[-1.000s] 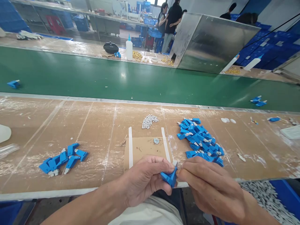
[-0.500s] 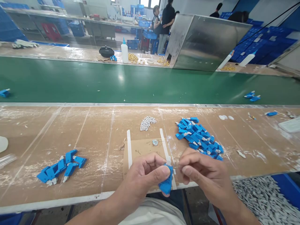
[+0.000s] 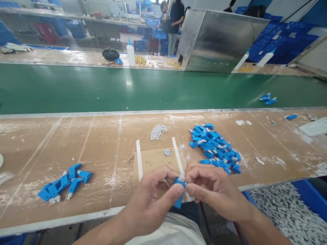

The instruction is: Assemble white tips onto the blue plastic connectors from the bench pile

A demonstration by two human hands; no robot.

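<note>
My left hand (image 3: 159, 195) pinches a small blue plastic piece (image 3: 178, 200) between thumb and fingers, just over the table's front edge. A white tip (image 3: 181, 177) sticks up from its top. Closed in a pinch, my right hand (image 3: 211, 187) meets the piece at its right side; whatever lies between those fingertips is hidden. Behind the hands a cardboard sheet (image 3: 150, 160) with white tape strips lies on the table, bearing a small pale-blue blob (image 3: 167, 152) with a thin stick. A heap of similar blue pieces (image 3: 217, 146) is at the right, a smaller group (image 3: 63, 182) at the left.
Small grey-white bits (image 3: 158, 131) form a pile beyond the cardboard. A green conveyor belt (image 3: 102, 90) crosses behind the table, carrying a few blue pieces (image 3: 268, 98). At lower right stands a blue bin (image 3: 306, 194) of grey parts. A white bottle (image 3: 130, 54) and metal box (image 3: 222, 41) stand beyond.
My right hand has come left and now touches the blue piece. The piece has turned in my left hand, showing its white tip. The view has shifted slightly.
</note>
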